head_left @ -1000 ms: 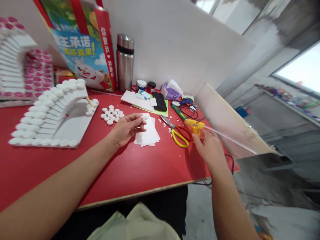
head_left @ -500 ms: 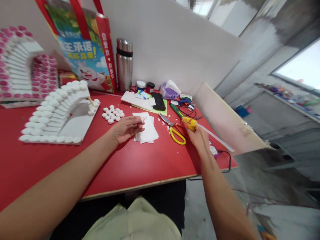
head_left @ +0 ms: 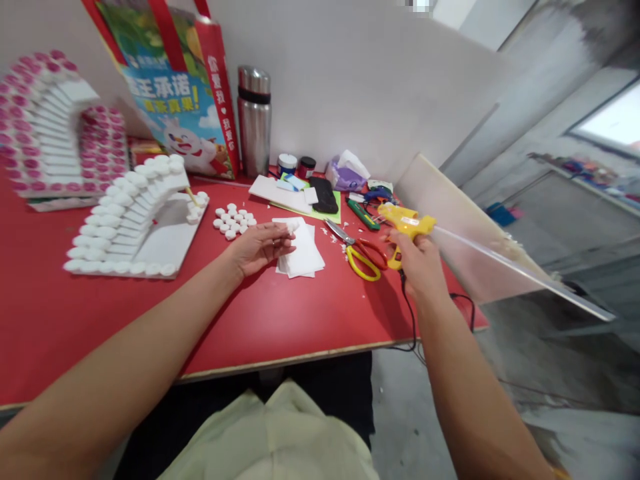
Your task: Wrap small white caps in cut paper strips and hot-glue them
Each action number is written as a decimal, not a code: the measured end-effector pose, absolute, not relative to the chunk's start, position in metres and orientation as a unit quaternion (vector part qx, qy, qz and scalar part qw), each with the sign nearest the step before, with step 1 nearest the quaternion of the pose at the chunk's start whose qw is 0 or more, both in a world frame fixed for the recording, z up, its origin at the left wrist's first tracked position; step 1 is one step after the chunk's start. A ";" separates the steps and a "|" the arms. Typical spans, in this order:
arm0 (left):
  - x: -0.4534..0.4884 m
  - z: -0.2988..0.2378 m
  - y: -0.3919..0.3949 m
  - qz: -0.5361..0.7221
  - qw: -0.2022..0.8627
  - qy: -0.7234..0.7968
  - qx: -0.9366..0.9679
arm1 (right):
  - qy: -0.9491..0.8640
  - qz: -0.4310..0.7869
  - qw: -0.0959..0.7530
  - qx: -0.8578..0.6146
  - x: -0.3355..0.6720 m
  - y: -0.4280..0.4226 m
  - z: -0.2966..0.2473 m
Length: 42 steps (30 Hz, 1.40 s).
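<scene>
My right hand [head_left: 420, 263] is wrapped round the handle of a yellow hot glue gun [head_left: 407, 221], held above the right part of the table. A long clear glue stick [head_left: 520, 272] juts from its back, and a black cord hangs below. My left hand [head_left: 263, 248] pinches a small white disc [head_left: 291, 228] at the fingertips, over a stack of white paper sheets [head_left: 306, 257]. A cluster of similar white discs [head_left: 233, 222] lies left of that hand. Scissors [head_left: 363, 257] with red and yellow handles rest between the hands.
Left stands a white stepped model [head_left: 167, 250] edged with white discs; behind it is a pink-dotted model [head_left: 55, 140]. A steel flask [head_left: 255, 127] and a shopping bag [head_left: 165, 100] line the back. A green utility knife [head_left: 363, 213] and leaning board [head_left: 450, 233] are right.
My right hand has lifted the glue gun off the table's right side, its cord now hanging free. The left hand keeps its pinch on the white disc. The view has shifted slightly.
</scene>
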<state>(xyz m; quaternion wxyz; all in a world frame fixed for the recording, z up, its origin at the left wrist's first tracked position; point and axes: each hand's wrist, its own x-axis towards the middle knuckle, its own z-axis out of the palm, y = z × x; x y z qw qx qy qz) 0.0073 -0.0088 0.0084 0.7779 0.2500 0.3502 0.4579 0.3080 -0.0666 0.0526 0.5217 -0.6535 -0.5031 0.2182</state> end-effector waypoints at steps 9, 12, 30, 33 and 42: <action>0.004 0.008 -0.006 0.465 0.759 0.367 0.269 | -0.517 0.470 0.513 -0.498 0.220 -0.064 0.046; 0.005 0.010 -0.007 0.467 0.752 0.377 0.274 | -0.518 0.473 0.529 -0.477 0.214 -0.057 0.029; 0.006 0.008 -0.005 0.493 0.724 0.400 0.270 | -0.598 0.422 0.431 -0.528 0.218 -0.058 0.009; 0.006 0.011 -0.007 0.484 0.727 0.403 0.274 | -0.603 0.411 0.429 -0.532 0.220 -0.057 0.006; 0.006 0.010 -0.006 0.481 0.726 0.403 0.283 | -0.618 0.395 0.403 -0.547 0.219 -0.059 0.009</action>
